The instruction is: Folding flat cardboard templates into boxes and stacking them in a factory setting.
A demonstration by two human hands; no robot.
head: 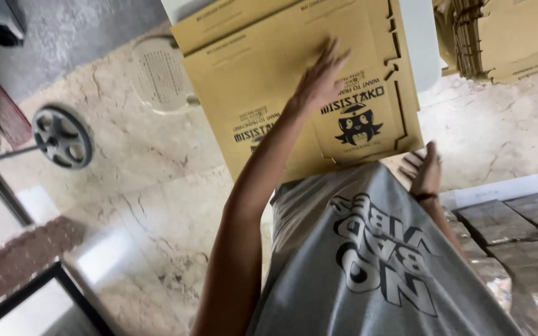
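Two hands are steadying flat brown die-cut cardboard sheets [319,93]: left hand [322,78] is pressing flat, fingers spread; right hand [424,174] is cupping the lower edge. Light, stiff, probably bendable; best gripped by opposite edges.

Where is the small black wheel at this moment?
In the head view, the black wheel is at the left side, on the marble floor, well left of the flat cardboard boxes under the person's left hand.
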